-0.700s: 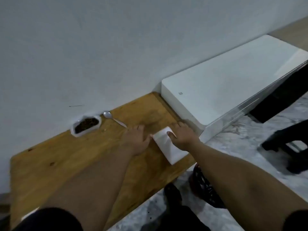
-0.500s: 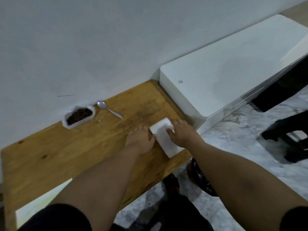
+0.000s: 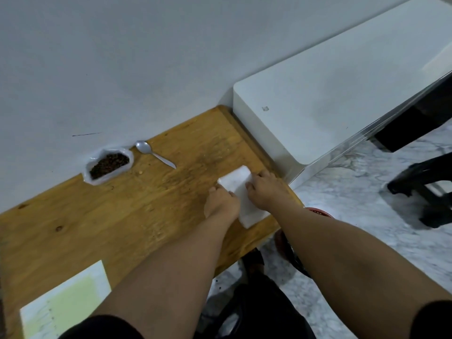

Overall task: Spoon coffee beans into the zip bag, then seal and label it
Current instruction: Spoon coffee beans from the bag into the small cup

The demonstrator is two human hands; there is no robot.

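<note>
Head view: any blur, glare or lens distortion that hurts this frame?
Head view: wide-angle bend tilts the wooden table; the floor at right is motion-smeared; dim, flat light, no harsh glare; the spoon and coffee beans stay legible; the white bag looks washed out.

A wooden table (image 3: pixel 151 216) stands against a pale wall. On it lie an open pouch of coffee beans (image 3: pixel 108 165), a metal spoon (image 3: pixel 154 153) just beside it, a white zip bag (image 3: pixel 241 192) near the right edge, and a yellow-green sheet (image 3: pixel 66 304) at the near-left corner.
</note>
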